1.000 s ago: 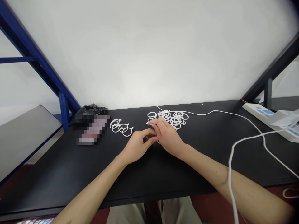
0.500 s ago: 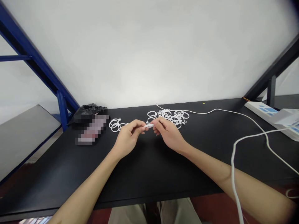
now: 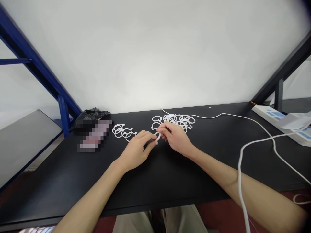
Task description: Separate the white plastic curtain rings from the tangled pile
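Between my two hands is a white curtain ring (image 3: 158,137), tilted so that its curved edge shows. The fingertips of my left hand (image 3: 136,149) pinch it from the left. My right hand (image 3: 177,139) grips its upper right side with thumb and fingers, which hide part of it. Just behind my right hand lies a tangled pile of similar white rings (image 3: 171,117), each with a small knob. A smaller group of rings (image 3: 123,125) rests to the left, partly overlapping, near my left hand.
A black table (image 3: 155,187) lies under everything. At the left are a black plastic bag (image 3: 93,114) and a blurred-out packet (image 3: 96,136). A white cable (image 3: 240,168) crosses over my right forearm. White printed boxes or papers (image 3: 272,113) sit at the right.
The ring has turned from nearly edge-on to a tilt that shows its curve. My left hand has shifted slightly right and down, uncovering more of the left rings.
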Demonstrator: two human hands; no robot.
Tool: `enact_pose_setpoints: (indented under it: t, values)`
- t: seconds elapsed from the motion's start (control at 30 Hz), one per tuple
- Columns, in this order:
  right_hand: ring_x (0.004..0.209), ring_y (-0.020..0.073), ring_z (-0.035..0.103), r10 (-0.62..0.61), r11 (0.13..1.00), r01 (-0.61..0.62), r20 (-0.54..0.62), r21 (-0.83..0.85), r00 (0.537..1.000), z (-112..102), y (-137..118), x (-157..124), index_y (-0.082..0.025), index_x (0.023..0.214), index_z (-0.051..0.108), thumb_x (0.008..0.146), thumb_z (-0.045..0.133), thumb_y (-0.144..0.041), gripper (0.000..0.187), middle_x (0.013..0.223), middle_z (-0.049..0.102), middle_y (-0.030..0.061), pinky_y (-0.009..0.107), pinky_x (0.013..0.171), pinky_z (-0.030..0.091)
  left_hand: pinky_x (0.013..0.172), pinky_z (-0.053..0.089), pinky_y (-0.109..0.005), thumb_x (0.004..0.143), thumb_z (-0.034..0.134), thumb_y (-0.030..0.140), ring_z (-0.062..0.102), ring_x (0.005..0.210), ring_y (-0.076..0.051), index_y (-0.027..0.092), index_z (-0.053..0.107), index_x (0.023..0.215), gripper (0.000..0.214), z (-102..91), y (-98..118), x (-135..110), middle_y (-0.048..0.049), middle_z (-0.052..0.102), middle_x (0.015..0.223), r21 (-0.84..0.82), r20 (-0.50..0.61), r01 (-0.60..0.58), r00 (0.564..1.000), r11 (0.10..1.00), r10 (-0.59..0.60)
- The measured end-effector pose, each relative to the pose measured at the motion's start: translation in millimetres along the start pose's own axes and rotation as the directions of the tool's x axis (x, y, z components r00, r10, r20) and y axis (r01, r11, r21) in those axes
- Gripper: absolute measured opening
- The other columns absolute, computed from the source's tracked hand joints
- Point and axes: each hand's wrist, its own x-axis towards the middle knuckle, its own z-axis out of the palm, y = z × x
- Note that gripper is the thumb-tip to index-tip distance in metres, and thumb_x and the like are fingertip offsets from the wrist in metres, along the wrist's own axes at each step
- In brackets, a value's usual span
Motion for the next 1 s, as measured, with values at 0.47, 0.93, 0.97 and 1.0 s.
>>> enact_pose_setpoints:
  t: [0.47,0.93,0.97,1.0]
  values:
    - [0.128,0.0336,0.044,-0.219,0.638,0.281,0.181,-0.717,0.959,-1,23,4,-0.015,0.128,0.059,0.092,0.058,-0.033,0.041,0.135,0.054,0.0168,0.053,0.106,0.038,0.083,0.043,-0.042,0.097,0.041,0.028,0.051,0.091,-0.027,0.018,0.066,0.096,0.028,-4.8,-33,4,-0.0096,0.066,0.093,0.527,-0.23,0.195,0.97,0.827,-0.082]
    - [0.097,0.0238,0.053,-0.038,0.585,0.202,0.222,-0.786,0.974,-5,19,7,-0.017,0.095,0.065,0.096,0.05,-0.021,0.016,0.1,0.063,0.0084,0.037,0.087,0.041,0.086,0.043,-0.045,0.093,0.045,0.03,0.054,0.102,-0.032,0.017,0.069,0.104,0.03,-4.7,-47,-2,-0.0119,0.067,0.103,0.667,-0.217,0.339,0.94,0.663,-0.262]
    - [0.097,0.0238,0.053,-0.039,0.581,0.201,0.219,-0.788,0.975,-5,20,7,-0.017,0.094,0.065,0.095,0.051,-0.022,0.015,0.099,0.063,0.0084,0.037,0.087,0.041,0.086,0.043,-0.045,0.093,0.044,0.03,0.054,0.102,-0.032,0.017,0.069,0.104,0.03,-4.6,-48,-2,-0.0122,0.067,0.103,0.669,-0.217,0.339,0.94,0.661,-0.262]
    - [0.097,0.024,0.054,-0.038,0.579,0.198,0.217,-0.791,0.976,-5,20,7,-0.017,0.093,0.065,0.095,0.053,-0.024,0.014,0.099,0.063,0.0084,0.037,0.087,0.041,0.086,0.043,-0.045,0.093,0.044,0.03,0.054,0.102,-0.032,0.017,0.069,0.104,0.03,-4.6,-48,-2,-0.0123,0.067,0.103,0.671,-0.219,0.34,0.94,0.659,-0.263]
